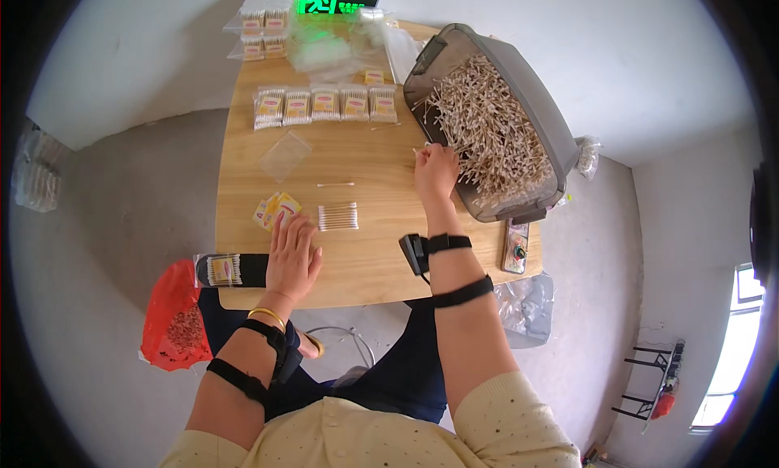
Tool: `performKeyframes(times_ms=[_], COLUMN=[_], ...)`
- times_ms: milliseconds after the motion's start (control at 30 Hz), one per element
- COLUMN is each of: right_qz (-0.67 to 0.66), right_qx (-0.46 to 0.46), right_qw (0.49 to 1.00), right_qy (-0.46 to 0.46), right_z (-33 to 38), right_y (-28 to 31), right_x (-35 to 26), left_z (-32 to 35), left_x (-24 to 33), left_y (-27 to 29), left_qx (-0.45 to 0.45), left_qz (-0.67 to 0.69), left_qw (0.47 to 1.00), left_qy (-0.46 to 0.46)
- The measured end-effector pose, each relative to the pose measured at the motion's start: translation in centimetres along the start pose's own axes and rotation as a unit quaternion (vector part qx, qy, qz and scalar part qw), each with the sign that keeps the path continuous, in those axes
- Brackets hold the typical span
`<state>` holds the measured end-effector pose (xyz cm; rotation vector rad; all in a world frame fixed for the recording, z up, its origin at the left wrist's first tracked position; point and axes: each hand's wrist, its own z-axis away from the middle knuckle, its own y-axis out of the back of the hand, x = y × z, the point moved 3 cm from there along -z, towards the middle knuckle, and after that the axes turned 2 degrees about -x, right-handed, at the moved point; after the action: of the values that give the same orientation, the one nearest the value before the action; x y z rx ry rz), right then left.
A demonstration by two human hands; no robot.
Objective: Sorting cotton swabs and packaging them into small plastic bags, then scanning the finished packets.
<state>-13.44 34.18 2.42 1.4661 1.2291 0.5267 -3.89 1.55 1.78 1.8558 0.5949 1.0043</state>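
Note:
My right hand (436, 174) is at the near left rim of a grey plastic bin (535, 103) heaped with loose cotton swabs (487, 127). Its fingers are pinched, and a pale swab tip shows at them. My left hand (294, 255) lies palm down on the table, fingers stretched out, next to small yellow-and-white cards (277, 210). Right of those cards is a neat row of cotton swabs (337, 216). A single cotton swab (335, 185) lies just beyond the row. Farther left, a flat clear plastic bag (286, 156) rests on the wood.
Filled swab packs (325, 105) line the back of the wooden table (373, 265), with more packs (264, 34) and clear bags (324, 50) behind. One pack (224, 269) sits on a black pad at the left edge. A phone-like object (516, 246) lies near the bin; a red bag (172, 318) hangs below left.

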Motion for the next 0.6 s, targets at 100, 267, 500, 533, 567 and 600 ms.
performKeyframes(times_ms=[100,267,500,533,567,600], right_qz=[0.071,0.038,-0.103,-0.119,-0.143,-0.166], right_qx=[-0.036,-0.037,-0.114,-0.112,-0.123,-0.132], right_qw=[0.997,0.998,0.985,0.981,0.974,0.966], right_qy=[0.002,0.031,0.082,0.104,0.128,0.15], right_z=[-1.3,-0.2,5.8,6.6,7.1,7.6], right_y=[-1.0,-2.1,-1.0,-0.7,-0.6,-0.2], right_x=[-0.1,-0.6,-2.6,-3.0,-3.7,-4.6], left_z=[0.0,0.1,0.2,0.3,0.3,0.3], left_x=[0.0,-0.3,-0.2,-0.2,-0.3,-0.3], left_y=[0.2,-0.4,-0.2,-0.1,-0.1,-0.1], left_qx=[-0.008,-0.018,-0.013,-0.015,-0.017,-0.013], left_qz=[0.007,0.026,0.021,0.023,0.025,0.024], left_qw=[1.0,0.999,1.0,1.0,1.0,1.0], left_qy=[-0.001,-0.004,0.001,0.005,0.008,0.005])
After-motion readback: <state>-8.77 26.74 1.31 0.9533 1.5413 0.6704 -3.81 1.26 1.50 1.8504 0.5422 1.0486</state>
